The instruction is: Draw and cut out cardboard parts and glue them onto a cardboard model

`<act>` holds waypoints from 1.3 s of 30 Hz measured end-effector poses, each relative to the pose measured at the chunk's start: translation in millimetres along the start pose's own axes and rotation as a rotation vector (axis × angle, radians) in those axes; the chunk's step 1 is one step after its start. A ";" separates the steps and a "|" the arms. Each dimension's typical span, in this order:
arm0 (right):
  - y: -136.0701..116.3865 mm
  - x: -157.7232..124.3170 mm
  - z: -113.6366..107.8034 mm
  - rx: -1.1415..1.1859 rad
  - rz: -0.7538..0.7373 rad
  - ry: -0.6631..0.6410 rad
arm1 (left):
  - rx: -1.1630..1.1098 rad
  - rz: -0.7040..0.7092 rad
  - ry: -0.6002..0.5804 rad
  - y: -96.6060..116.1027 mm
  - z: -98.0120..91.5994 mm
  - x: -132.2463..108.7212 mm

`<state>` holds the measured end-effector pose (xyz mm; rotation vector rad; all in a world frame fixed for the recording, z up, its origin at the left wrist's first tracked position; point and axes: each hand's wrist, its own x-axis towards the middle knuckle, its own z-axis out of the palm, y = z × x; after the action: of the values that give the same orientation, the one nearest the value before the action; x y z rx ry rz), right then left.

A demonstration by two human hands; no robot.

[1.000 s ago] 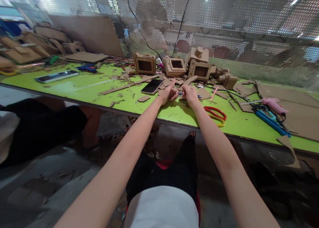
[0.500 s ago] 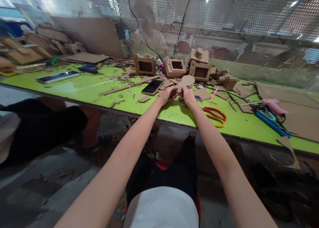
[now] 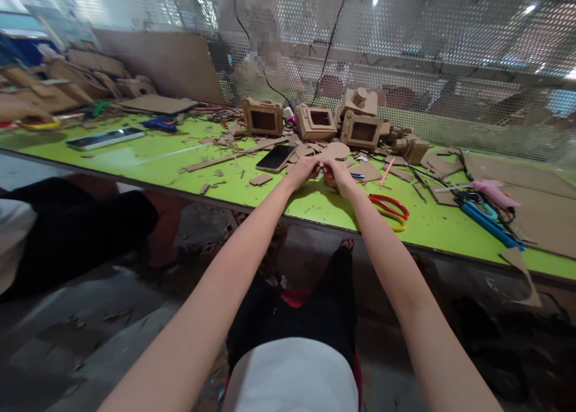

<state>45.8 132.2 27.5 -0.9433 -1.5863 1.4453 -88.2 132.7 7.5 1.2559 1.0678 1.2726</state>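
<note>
My left hand and my right hand meet over the green table, fingertips pinched close together. Between them is a small piece of brown cardboard, mostly hidden by the fingers. Just beyond the knuckles shows a rounded cardboard piece; whether it joins the pinched part I cannot tell. A blue pen pokes out to the right of my right hand. Scissors with red and yellow handles lie beside my right forearm, blades hidden behind it. A dark phone rests left of my left hand.
Several cardboard camera models line the back, before a perforated metal screen. Cardboard scraps litter the green table. At right lie a pink glue gun and a blue cutter. Another person's hand is at far left.
The rounded cardboard has dropped slightly and looks flatter. My fingers have curled closer together around the cardboard. At far left, the other person's hand has come further into view with yellow-handled scissors.
</note>
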 end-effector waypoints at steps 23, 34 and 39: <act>-5.6 -5.8 1.5 -0.053 -0.033 -0.034 | -0.034 0.091 -0.041 5.9 1.8 -7.9; -3.2 -3.7 0.1 -0.084 -0.023 0.044 | 0.037 0.100 -0.042 6.8 6.0 -9.1; 1.6 0.3 1.1 -0.054 -0.058 0.086 | 0.060 0.118 -0.024 6.1 6.7 -9.1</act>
<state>44.6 132.2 25.9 -0.9698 -1.5827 1.3110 -82.4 122.7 13.0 1.3937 1.0345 1.3186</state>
